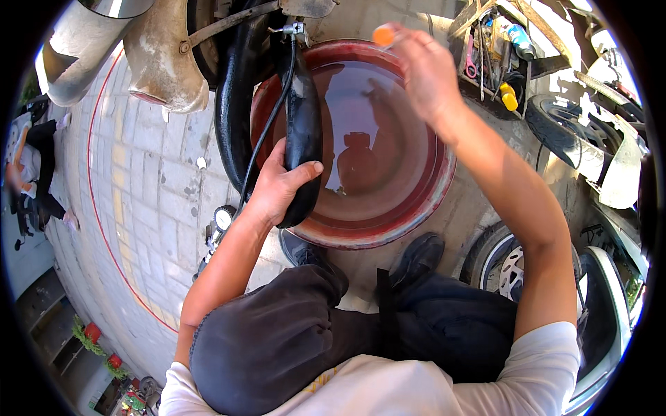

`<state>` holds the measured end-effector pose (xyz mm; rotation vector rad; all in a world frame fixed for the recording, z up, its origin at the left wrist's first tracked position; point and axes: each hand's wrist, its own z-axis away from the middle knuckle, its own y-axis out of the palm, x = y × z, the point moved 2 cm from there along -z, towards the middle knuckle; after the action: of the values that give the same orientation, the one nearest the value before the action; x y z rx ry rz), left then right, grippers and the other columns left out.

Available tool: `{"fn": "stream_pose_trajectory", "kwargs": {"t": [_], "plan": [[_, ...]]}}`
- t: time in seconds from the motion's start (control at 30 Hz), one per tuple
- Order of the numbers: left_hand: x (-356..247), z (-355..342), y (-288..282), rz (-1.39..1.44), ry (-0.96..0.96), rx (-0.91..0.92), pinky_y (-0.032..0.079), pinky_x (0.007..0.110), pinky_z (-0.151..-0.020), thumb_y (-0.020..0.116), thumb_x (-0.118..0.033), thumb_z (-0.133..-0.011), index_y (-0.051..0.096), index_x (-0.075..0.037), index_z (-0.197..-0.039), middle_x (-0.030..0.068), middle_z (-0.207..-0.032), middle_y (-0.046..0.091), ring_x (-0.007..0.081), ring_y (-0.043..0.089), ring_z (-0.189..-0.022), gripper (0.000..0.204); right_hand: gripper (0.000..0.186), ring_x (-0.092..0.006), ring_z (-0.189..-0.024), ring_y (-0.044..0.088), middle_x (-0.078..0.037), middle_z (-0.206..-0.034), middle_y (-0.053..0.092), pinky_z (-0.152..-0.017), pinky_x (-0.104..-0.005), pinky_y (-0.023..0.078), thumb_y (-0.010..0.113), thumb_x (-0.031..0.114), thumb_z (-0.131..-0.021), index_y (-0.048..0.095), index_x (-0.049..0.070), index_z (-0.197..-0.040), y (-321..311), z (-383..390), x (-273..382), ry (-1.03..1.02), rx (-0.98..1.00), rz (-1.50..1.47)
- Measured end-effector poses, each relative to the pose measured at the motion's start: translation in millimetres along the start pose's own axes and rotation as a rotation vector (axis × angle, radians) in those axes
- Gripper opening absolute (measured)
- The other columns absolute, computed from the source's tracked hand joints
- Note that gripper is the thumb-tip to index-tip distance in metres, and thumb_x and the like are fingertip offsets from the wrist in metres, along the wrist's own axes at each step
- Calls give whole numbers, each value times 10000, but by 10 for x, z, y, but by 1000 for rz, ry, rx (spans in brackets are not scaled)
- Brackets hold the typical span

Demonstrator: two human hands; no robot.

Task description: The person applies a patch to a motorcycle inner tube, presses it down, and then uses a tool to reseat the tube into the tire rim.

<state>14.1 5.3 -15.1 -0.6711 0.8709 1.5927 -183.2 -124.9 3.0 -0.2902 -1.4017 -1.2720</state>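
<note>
Paving (146, 180) fills the left of the frame. Toward the centre, a dial gauge (223, 218) lies near the left forearm, and a black hose (276, 111) rises to a metal fitting (295, 32) at upper centre. The left hand (279, 184) grips the black inner tube (304, 104), thumb across its face, over the left side of a red basin (374, 239) of water (388, 152). The tube looks glossy; if wet, it could slide out of this one-handed hold, and a snagged hose could pull on the fitting. Upper right of centre, the blurred right hand (424, 73) has its fingers closed on a small orange object (383, 35), its kind unclear; a loose pinch could drop it into the water. Farther right stands a tool box (538, 31).
</note>
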Motion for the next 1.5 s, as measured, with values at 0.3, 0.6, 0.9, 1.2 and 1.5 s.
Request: {"fn": "stream_pose_trajectory", "kwargs": {"t": [0.3,0.6,0.9,1.2,1.5], "plan": [[-16,-21,23,-69,9,11,484,270,-789,743,-129,-797,478,-12,-1241,54,-987,579,145,562,-868,530,256,-169,-921,662,-85,-1080,679,-837,-285,515,603,168,-934,657,32,-1144,-56,52,258,-27,-234,107],[-52,-36,24,-54,5,16,474,273,-777,741,-124,-797,493,-12,-1208,40,-964,570,124,546,-853,493,313,-252,-928,686,-157,-1068,682,-819,-390,565,563,229,-953,622,-13,-1142,-261,-68,266,124,-140,-68],[-13,-33,-2,-33,8,26,470,275,-811,754,-126,-802,479,-22,-1242,41,-1015,570,117,549,-908,530,221,-176,-988,657,-100,-1090,681,-835,-316,535,558,151,-970,631,6,-1119,-124,11,246,-8,-231,92],[-21,-52,25,-92,11,8,476,282,-780,745,-134,-795,500,-15,-1191,50,-959,577,126,550,-849,480,277,-209,-888,679,-98,-1028,698,-809,-353,541,585,227,-929,666,14,-1087,-231,-38,215,33,-211,71],[37,-30,-32,-44,20,9,461,274,-831,738,-167,-812,476,-20,-1237,37,-997,557,128,543,-923,520,211,-167,-873,662,-107,-954,708,-867,-269,497,624,145,-910,658,-17,-1040,466,340,-134,-72,179,311]]}}
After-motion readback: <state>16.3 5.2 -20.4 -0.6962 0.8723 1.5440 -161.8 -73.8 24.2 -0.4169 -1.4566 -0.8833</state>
